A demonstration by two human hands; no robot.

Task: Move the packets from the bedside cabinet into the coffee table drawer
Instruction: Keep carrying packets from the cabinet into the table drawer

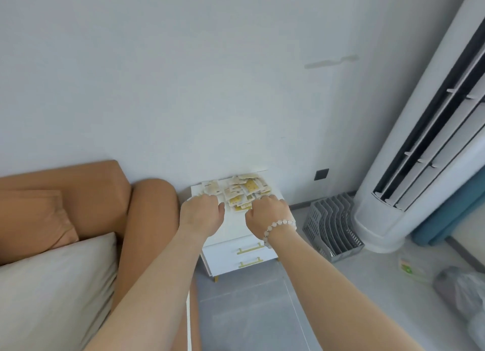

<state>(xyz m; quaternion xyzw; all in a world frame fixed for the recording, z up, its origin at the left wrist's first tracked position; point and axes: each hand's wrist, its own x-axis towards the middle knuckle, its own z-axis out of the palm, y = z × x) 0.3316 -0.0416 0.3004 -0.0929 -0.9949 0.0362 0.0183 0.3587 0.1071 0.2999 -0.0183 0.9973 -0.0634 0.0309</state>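
Several cream and yellow packets (240, 192) lie in a loose pile on top of the white bedside cabinet (236, 224), against the wall. My left hand (203, 211) is at the pile's left near edge, knuckles up, its fingers curled down onto the packets there. My right hand (267, 214), with a bead bracelet on the wrist, is at the pile's right near edge, fingers curled into the packets the same way. The fingertips of both hands are hidden. The coffee table drawer is not in view.
The cabinet has two drawers with gold handles (250, 248). An orange sofa (147, 214) with a beige cushion (57, 285) stands to its left. A grey file rack (333, 224), a tall white air conditioner (425, 151) and a plastic bag (462, 287) are on the right.
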